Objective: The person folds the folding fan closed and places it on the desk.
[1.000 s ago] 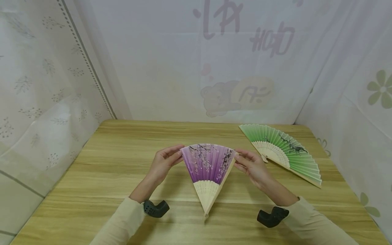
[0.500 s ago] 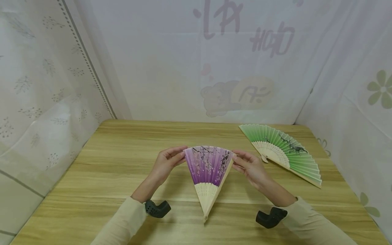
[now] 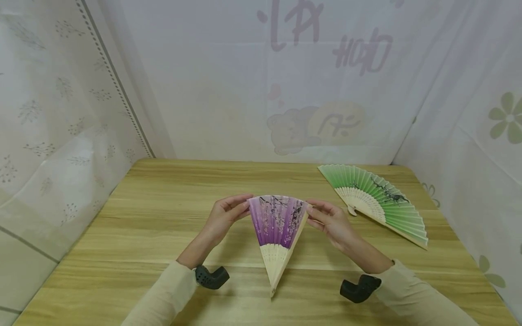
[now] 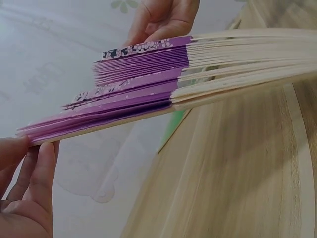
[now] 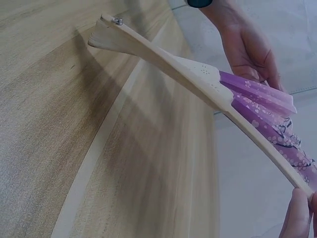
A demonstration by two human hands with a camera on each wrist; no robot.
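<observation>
The left hand (image 3: 220, 214) and the right hand (image 3: 335, 225) sit well apart, about level, with their fingers pointing inward toward each other. Each holds a pinch, thumb set against fingers at the inner end of the hand. Behind the left hand, the bare left wrist (image 3: 195, 251) runs back and outward into a pale left sleeve (image 3: 163, 296). Behind the right hand, the bare right wrist (image 3: 370, 259) slants back the opposite way, into a matching right sleeve (image 3: 420, 296).
</observation>
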